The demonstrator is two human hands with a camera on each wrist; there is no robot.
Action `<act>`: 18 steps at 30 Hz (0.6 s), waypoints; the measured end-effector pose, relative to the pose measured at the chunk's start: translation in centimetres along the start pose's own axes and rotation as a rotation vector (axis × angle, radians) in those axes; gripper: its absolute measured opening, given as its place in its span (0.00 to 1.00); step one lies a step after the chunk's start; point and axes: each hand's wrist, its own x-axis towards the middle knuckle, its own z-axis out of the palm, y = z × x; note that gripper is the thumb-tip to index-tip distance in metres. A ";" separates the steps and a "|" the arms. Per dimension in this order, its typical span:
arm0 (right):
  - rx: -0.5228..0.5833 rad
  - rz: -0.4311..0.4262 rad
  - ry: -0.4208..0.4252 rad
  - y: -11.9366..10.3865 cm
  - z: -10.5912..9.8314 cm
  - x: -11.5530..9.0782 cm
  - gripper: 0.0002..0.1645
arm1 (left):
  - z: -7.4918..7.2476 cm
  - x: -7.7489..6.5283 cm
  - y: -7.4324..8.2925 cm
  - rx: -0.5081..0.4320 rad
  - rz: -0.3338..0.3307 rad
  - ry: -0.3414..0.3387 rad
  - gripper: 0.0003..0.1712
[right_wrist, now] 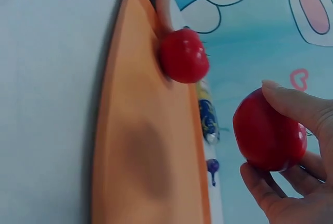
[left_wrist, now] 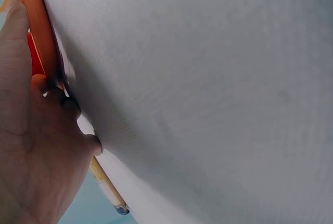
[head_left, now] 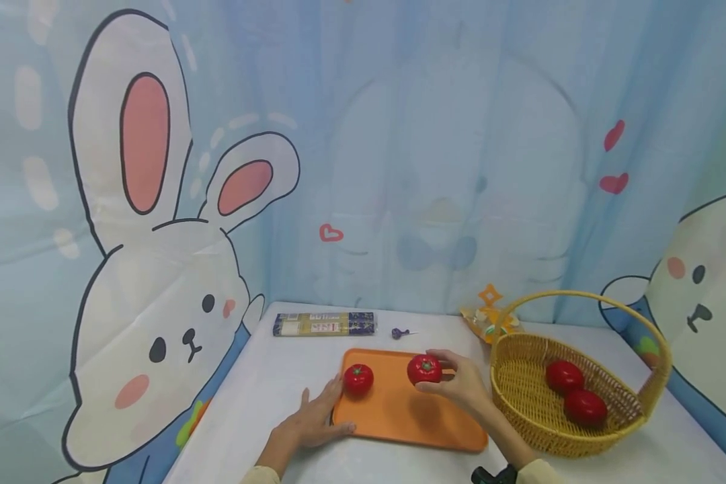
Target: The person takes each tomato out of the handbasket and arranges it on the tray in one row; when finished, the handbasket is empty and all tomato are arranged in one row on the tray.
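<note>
My right hand holds a shiny red tomato between thumb and fingers, raised over the orange tray. In the right wrist view the held tomato is apart from the tray, whose surface carries a dark shadow. A second tomato sits at the tray's left end, its green stem facing up. Against the tray's left edge rests my left hand, fingers extended along the side and thumb by the front rim. From the left wrist, the thumb lies along the tray's rim.
Right of the tray stands a yellow wicker basket with a tall handle and two red, rounded fruits inside. Behind the tray lie a long gold-and-blue package and a small purple object. An orange-yellow wrapped item stands behind the basket.
</note>
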 end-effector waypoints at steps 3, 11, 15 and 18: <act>0.008 0.002 0.015 0.4 1.2 0.1 0.44 | -0.2 0.0 0.4 0.008 -0.017 -0.011 0.60; 0.010 0.056 -0.028 1.4 4.1 0.9 0.45 | -0.4 0.0 0.9 0.038 -0.046 -0.009 0.59; 0.016 0.089 -0.030 2.0 5.4 1.4 0.44 | -0.4 -0.1 0.8 0.035 -0.043 -0.007 0.59; 0.016 0.103 -0.027 2.3 6.2 1.7 0.45 | -0.4 -0.1 0.8 0.021 -0.039 -0.012 0.59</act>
